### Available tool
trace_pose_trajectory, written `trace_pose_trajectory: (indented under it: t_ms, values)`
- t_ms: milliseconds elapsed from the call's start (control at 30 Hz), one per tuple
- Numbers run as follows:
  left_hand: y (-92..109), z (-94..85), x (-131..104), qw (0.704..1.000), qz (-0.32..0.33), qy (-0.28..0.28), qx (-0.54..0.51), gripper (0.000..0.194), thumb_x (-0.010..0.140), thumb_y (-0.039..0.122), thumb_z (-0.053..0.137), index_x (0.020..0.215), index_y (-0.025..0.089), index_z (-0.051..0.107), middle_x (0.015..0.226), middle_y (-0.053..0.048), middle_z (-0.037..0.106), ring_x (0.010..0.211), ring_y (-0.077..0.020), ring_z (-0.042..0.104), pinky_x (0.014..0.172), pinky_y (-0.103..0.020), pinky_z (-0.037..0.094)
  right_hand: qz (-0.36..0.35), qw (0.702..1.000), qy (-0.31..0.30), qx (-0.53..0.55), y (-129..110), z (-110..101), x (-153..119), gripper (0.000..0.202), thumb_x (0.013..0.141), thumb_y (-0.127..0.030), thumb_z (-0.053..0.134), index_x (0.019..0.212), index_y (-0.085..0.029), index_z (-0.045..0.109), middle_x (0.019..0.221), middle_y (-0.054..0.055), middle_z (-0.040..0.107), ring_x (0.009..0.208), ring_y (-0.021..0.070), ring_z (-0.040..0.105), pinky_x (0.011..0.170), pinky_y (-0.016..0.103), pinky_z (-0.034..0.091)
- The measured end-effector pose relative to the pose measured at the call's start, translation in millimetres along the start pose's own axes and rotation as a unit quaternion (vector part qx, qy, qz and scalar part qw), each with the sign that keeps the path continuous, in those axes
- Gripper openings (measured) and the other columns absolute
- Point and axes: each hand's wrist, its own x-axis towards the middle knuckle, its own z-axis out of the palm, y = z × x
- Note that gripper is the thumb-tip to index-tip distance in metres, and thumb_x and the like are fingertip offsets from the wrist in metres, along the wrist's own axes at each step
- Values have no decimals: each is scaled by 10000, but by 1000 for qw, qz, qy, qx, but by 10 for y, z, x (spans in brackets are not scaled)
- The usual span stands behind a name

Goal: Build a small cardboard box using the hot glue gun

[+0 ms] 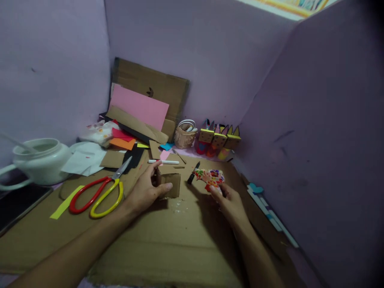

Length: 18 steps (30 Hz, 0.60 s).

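Observation:
My left hand (148,187) is closed around a small folded piece of brown cardboard (172,185), thumb on its near face, over the cardboard sheet (156,248). In my right hand (227,199) is a small piece covered in a colourful floral pattern (213,176), pinched at its lower edge; what it is made of I cannot tell. A dark craft knife or pen-like tool (193,173) lies just left of the floral piece. Beyond my left fingers rests a white marker (163,162). Scissors (105,194) with one red and one yellow handle lie left of my left hand.
A white pot (42,160) stands at the left beside a dark flat device (22,204). Coloured paper, pink sheet (139,108) and cardboard lean at the back wall. A small basket (185,136) and three eared figures (219,138) stand behind. White strips (267,210) lie along the right wall.

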Motion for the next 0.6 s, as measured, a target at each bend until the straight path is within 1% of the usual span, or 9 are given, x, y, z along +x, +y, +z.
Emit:
trace_pose_trajectory:
  t_ms: [33, 67, 133, 200, 300, 400, 500, 600]
  values:
    - [7, 0, -1, 1000, -5, 3, 4, 858, 629, 349, 729, 1351, 99, 340, 1276, -200, 555, 1122, -314, 582, 963, -457, 464, -6, 1000, -12, 13, -32, 22, -37, 374, 697, -478, 645, 853, -139, 658, 618, 21, 646, 492, 148, 554, 401, 213, 390]
    - [10, -1, -1, 1000, -7, 6, 13, 846, 634, 352, 725, 1346, 96, 347, 1265, -202, 561, 1111, -314, 589, 957, -456, 468, -15, 999, -26, 30, -63, 46, -79, 416, 705, -480, 637, 934, -132, 639, 649, 26, 654, 486, 143, 546, 399, 216, 393]
    - [10, -3, 0, 999, -4, 18, 37, 798, 641, 368, 720, 1317, 106, 386, 1229, -191, 588, 1093, -317, 599, 950, -463, 471, -50, 995, -51, 70, -113, 97, -166, 433, 707, -441, 648, 1014, -139, 604, 699, 31, 663, 492, 132, 536, 401, 211, 390]
    - [12, 2, -3, 998, -1, 26, 51, 752, 642, 389, 720, 1280, 125, 421, 1200, -170, 611, 1086, -318, 602, 951, -473, 468, -90, 988, -72, 100, -136, 155, -242, 385, 708, -379, 655, 1019, -160, 592, 802, 53, 690, 579, 146, 584, 459, 218, 437]
    - [39, 25, -16, 998, -6, 28, 49, 737, 629, 416, 721, 1250, 135, 439, 1163, -146, 636, 1071, -318, 609, 937, -465, 477, -121, 982, -95, 114, -120, 251, -312, 328, 726, -325, 635, 1018, -182, 595, 977, 82, 710, 786, 193, 653, 654, 271, 520]
    - [71, 37, -29, 999, -16, 26, 40, 768, 623, 453, 714, 1258, 133, 424, 1145, -129, 645, 1051, -315, 620, 897, -432, 500, -132, 978, -111, 114, -84, 320, -334, 343, 749, -309, 614, 1069, -185, 594, 1024, 85, 716, 921, 226, 661, 812, 332, 521]
    - [83, 26, -29, 998, -18, 18, 51, 803, 624, 479, 719, 1287, 149, 409, 1167, -128, 631, 1052, -324, 618, 888, -437, 498, -147, 974, -128, 117, -62, 342, -342, 368, 767, -295, 604, 1119, -187, 590, 1051, 84, 715, 986, 239, 655, 870, 355, 508]
    - [87, 22, -23, 997, -16, 26, 64, 800, 608, 463, 735, 1282, 158, 429, 1183, -126, 624, 1072, -328, 604, 915, -445, 479, -153, 973, -130, 113, -59, 340, -349, 364, 784, -287, 597, 1131, -181, 595, 1058, 86, 714, 978, 239, 658, 868, 353, 509]
